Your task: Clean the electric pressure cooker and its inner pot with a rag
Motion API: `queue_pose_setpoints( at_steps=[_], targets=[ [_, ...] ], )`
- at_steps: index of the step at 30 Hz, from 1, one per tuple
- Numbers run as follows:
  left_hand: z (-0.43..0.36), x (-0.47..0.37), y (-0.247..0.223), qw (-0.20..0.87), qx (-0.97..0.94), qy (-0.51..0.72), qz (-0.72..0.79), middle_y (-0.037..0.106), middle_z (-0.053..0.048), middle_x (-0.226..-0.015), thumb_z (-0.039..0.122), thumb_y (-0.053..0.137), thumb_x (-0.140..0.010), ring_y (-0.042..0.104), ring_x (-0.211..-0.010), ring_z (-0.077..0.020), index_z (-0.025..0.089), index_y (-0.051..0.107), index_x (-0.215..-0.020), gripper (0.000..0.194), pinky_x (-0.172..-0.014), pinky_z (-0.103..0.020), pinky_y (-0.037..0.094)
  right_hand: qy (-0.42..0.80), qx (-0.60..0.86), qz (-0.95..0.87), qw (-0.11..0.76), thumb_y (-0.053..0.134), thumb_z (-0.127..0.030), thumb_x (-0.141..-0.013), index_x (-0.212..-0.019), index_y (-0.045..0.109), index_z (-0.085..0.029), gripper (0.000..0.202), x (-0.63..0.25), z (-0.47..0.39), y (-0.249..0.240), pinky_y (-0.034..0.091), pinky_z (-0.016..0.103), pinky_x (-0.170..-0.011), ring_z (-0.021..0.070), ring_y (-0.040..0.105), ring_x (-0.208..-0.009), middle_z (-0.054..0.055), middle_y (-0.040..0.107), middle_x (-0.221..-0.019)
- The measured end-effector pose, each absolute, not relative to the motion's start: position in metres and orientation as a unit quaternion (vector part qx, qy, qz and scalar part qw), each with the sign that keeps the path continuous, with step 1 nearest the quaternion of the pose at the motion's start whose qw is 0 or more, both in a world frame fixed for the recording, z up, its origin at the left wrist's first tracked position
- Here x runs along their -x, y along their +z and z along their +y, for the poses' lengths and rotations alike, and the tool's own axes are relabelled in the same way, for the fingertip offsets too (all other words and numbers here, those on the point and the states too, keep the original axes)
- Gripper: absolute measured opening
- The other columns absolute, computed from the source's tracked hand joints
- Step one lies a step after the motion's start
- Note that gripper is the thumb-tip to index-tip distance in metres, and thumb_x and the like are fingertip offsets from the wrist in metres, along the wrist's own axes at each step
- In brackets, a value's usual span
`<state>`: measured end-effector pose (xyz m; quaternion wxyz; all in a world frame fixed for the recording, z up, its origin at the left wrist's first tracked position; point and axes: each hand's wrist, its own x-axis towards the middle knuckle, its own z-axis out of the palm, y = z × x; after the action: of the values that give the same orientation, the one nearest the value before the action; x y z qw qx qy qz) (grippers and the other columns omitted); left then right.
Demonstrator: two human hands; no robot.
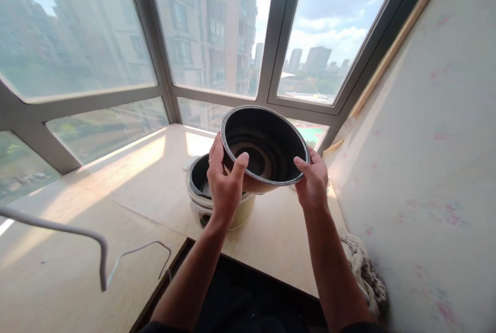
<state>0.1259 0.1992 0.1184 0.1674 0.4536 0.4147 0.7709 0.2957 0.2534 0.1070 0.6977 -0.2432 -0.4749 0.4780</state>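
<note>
Black pot [270, 139], tilted, is clamped between left grip [226, 180] and right grip [313, 180], the left nearer the cooker [245, 213].

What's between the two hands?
A tilted pot, gripped at its rim by the left hand and right hand; the head view shows it.

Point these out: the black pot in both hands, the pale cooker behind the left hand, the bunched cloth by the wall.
Black pot [269, 141]: head view, inner surface.
Pale cooker [244, 212]: head view, outer side wall.
Bunched cloth [370, 277]: head view, middle folds.
</note>
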Motion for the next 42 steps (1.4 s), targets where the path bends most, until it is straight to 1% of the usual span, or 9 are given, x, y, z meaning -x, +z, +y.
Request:
queue_pose_setpoints(
  at_steps=[4,7,10,13,17,24,29,35,42],
  targets=[
    [0.187,-0.176,0.102,0.218,-0.478,0.749,0.404,0.045,-0.005,-0.154,0.030,0.071,-0.086,0.038,-0.146,-0.0302,0.027,0.054,-0.146,0.062,-0.123,-0.045,0.030,0.407,0.297,-0.446,0.740,0.073,-0.026,-0.074,-0.127,0.061,-0.018,0.055,-0.342,0.236,0.097,0.050,0.045,-0.101,0.0257,0.063,-0.111,0.007,0.068,-0.117],
    [0.180,-0.210,0.078,0.292,-0.481,0.731,0.386,0.040,-0.004,-0.157,0.031,0.070,-0.088,0.038,-0.147,-0.0291,0.029,0.050,-0.149,0.064,-0.123,-0.043,0.031,0.361,0.342,-0.397,0.772,0.070,-0.019,-0.068,-0.125,0.062,-0.016,0.058,-0.381,0.220,0.078,0.048,0.044,-0.103,0.0255,0.063,-0.112,0.007,0.069,-0.115],
    [0.172,-0.238,0.054,0.345,-0.487,0.706,0.381,0.039,-0.005,-0.158,0.032,0.070,-0.088,0.034,-0.149,-0.0288,0.028,0.048,-0.150,0.066,-0.124,-0.041,0.029,0.326,0.383,-0.351,0.790,0.065,-0.016,-0.063,-0.125,0.063,-0.016,0.062,-0.411,0.202,0.055,0.049,0.042,-0.101,0.0241,0.064,-0.107,0.006,0.069,-0.115],
    [0.164,-0.258,0.036,0.355,-0.507,0.684,0.385,0.041,-0.006,-0.157,0.032,0.071,-0.087,0.033,-0.149,-0.0275,0.026,0.049,-0.150,0.066,-0.124,-0.039,0.028,0.302,0.420,-0.310,0.798,0.062,-0.017,-0.063,-0.124,0.064,-0.017,0.061,-0.430,0.186,0.033,0.051,0.042,-0.097,0.0238,0.065,-0.103,0.005,0.070,-0.113],
    [0.157,-0.268,0.013,0.359,-0.509,0.668,0.406,0.041,-0.007,-0.157,0.032,0.071,-0.087,0.035,-0.148,-0.0264,0.026,0.049,-0.150,0.066,-0.124,-0.038,0.029,0.320,0.438,-0.269,0.795,0.062,-0.017,-0.061,-0.124,0.063,-0.016,0.063,-0.438,0.176,0.006,0.051,0.040,-0.093,0.0224,0.065,-0.098,0.005,0.071,-0.110],
    [0.163,-0.254,-0.037,0.382,-0.481,0.653,0.443,0.043,-0.011,-0.155,0.035,0.070,-0.088,0.040,-0.145,-0.0281,0.023,0.051,-0.148,0.065,-0.123,-0.040,0.028,0.358,0.449,-0.268,0.774,0.060,-0.018,-0.059,-0.124,0.064,-0.016,0.065,-0.429,0.183,-0.043,0.051,0.036,-0.091,0.0218,0.064,-0.099,0.006,0.070,-0.114],
    [0.162,-0.245,-0.055,0.380,-0.479,0.641,0.464,0.046,-0.012,-0.152,0.037,0.070,-0.087,0.041,-0.144,-0.0278,0.022,0.053,-0.146,0.064,-0.122,-0.040,0.028,0.372,0.466,-0.265,0.758,0.059,-0.020,-0.059,-0.129,0.063,-0.016,0.070,-0.424,0.182,-0.065,0.052,0.035,-0.088,0.0217,0.064,-0.098,0.007,0.070,-0.116],
    [0.164,-0.251,-0.071,0.397,-0.459,0.640,0.472,0.047,-0.013,-0.151,0.035,0.070,-0.086,0.044,-0.141,-0.0285,0.020,0.055,-0.143,0.061,-0.121,-0.040,0.032,0.361,0.492,-0.271,0.745,0.060,-0.021,-0.059,-0.133,0.060,-0.016,0.074,-0.431,0.177,-0.076,0.051,0.038,-0.092,0.0225,0.064,-0.100,0.008,0.068,-0.121],
    [0.169,-0.255,-0.091,0.419,-0.431,0.644,0.472,0.045,-0.014,-0.153,0.033,0.069,-0.087,0.044,-0.143,-0.0281,0.018,0.051,-0.145,0.063,-0.121,-0.040,0.032,0.355,0.496,-0.276,0.742,0.061,-0.019,-0.059,-0.135,0.059,-0.015,0.076,-0.434,0.181,-0.083,0.047,0.043,-0.104,0.0254,0.062,-0.112,0.010,0.066,-0.127]
  ],
)
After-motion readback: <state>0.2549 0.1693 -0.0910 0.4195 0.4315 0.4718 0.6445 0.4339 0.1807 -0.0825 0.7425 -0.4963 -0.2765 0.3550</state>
